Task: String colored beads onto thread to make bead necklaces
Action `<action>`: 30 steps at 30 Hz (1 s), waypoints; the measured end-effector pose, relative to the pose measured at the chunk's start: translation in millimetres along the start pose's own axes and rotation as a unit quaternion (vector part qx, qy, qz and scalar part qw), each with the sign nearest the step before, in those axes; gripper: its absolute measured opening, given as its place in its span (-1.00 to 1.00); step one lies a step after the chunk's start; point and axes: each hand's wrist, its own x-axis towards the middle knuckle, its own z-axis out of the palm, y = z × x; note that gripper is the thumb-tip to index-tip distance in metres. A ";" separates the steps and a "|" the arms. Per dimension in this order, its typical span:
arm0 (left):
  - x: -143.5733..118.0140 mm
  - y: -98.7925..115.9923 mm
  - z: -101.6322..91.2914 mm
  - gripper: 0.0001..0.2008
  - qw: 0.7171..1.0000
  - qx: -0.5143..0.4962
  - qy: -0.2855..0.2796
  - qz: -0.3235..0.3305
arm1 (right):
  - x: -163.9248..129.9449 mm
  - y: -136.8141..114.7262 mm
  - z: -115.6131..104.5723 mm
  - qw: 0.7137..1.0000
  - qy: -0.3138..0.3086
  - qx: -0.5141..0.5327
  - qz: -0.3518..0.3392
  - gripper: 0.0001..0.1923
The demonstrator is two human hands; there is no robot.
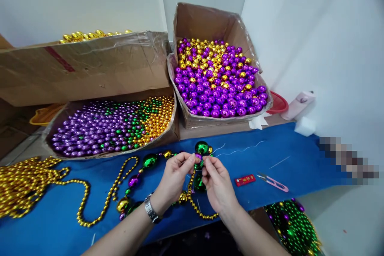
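Apparently, much of the bead strand [150, 161] is already strung, curving across the blue-covered worktop [300, 140] to the left hand [177, 176] and right hand [219, 186], both pinching its beaded end; white thread [237, 151] trails loose, so fastening seems undone. Snips [276, 183] lie to the right; bead-filled cartons [204, 22] stand behind, against pale walls [336, 68].

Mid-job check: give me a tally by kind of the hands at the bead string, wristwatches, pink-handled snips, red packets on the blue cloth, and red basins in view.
Hands at the bead string, left hand and right hand: 2
Wristwatch: 1
Pink-handled snips: 1
Red packet on the blue cloth: 1
Red basin: 1
Total: 6
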 end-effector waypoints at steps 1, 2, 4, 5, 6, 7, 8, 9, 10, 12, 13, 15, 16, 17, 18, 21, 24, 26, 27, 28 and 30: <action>-0.3 0.0 -0.2 -0.80 1.000 -0.007 -0.001 -0.002 | 0.5 -1.1 1.0 1.000 -0.008 -0.001 0.000 -0.78; -0.5 -0.1 -0.5 -0.80 1.000 -0.013 -0.001 -0.004 | 0.6 -1.7 1.8 1.000 -0.016 -0.004 0.000 -0.78; -0.5 -0.3 -0.8 -0.79 1.000 -0.025 0.003 -0.007 | 0.2 -1.9 2.7 1.000 -0.029 -0.010 0.000 -0.79; -0.4 -0.4 -0.8 -0.79 1.000 -0.028 0.005 -0.009 | 0.0 -1.7 2.9 0.999 -0.035 -0.014 -0.001 -0.78; -0.2 -0.5 -0.8 -0.79 1.000 -0.028 0.006 -0.011 | 0.1 -1.5 2.9 0.999 -0.039 -0.018 -0.003 -0.78; 0.2 -0.6 -0.8 -0.79 1.000 -0.028 0.007 -0.013 | 0.5 -1.2 2.7 0.999 -0.040 -0.022 -0.007 -0.78; 0.5 -0.7 -0.6 -0.79 0.999 -0.027 0.008 -0.015 | 1.3 -0.8 2.4 0.999 -0.041 -0.025 -0.012 -0.78; 0.9 -0.8 -0.4 -0.79 0.999 -0.026 0.009 -0.016 | 2.4 -0.4 1.9 0.999 -0.039 -0.029 -0.020 -0.79; 1.2 -1.0 -0.2 -0.79 0.999 -0.027 0.008 -0.016 | 3.6 0.0 1.4 0.998 -0.036 -0.032 -0.028 -0.80; 1.6 -1.1 0.0 -0.79 0.999 -0.030 0.008 -0.016 | 6.1 0.2 0.2 0.998 -0.029 -0.034 -0.044 -0.83; 1.7 -1.0 -0.2 -0.80 0.999 -0.032 0.006 -0.017 | 7.0 -0.3 -0.2 0.998 -0.026 -0.034 -0.052 -0.84; 1.4 -0.3 -1.1 -0.81 0.999 -0.038 0.005 -0.016 | 8.0 -3.1 -0.7 0.997 -0.024 -0.029 -0.067 -0.86; 1.0 0.2 -1.9 -0.81 0.999 -0.041 0.006 -0.016 | 8.1 -5.5 -0.6 0.996 -0.027 -0.025 -0.075 -0.86; 0.5 0.8 -2.8 -0.81 0.999 -0.045 0.007 -0.015 | 8.2 -8.2 -0.3 0.996 -0.033 -0.021 -0.081 -0.85; -0.2 1.5 -3.8 -0.81 0.999 -0.049 0.008 -0.014 | 8.4 -11.2 0.0 0.995 -0.041 -0.016 -0.085 -0.85; -2.0 2.6 -7.4 -0.81 0.998 -0.056 -0.004 -0.015 | 11.6 -18.4 -0.2 0.994 -0.070 -0.008 -0.081 -0.84; -1.4 0.1 -13.5 -0.80 0.998 -0.061 -0.017 -0.027 | 19.4 -18.3 -5.7 0.993 -0.089 -0.020 -0.071 -0.81; 1.1 -5.1 -19.3 -0.77 0.997 -0.062 -0.007 -0.035 | 25.1 -13.0 -12.8 0.992 -0.100 -0.040 -0.059 -0.78; 2.6 -8.6 -22.4 -0.75 0.997 -0.061 0.001 -0.039 | 27.5 -9.3 -16.8 0.992 -0.104 -0.052 -0.051 -0.77; 4.0 -12.5 -25.3 -0.74 0.997 -0.059 0.008 -0.045 | 29.4 -5.3 -20.8 0.991 -0.107 -0.065 -0.045 -0.76; 6.1 -20.0 -30.0 -0.73 0.996 -0.058 0.014 -0.063 | 31.7 1.7 -27.6 0.989 -0.110 -0.094 -0.037 -0.77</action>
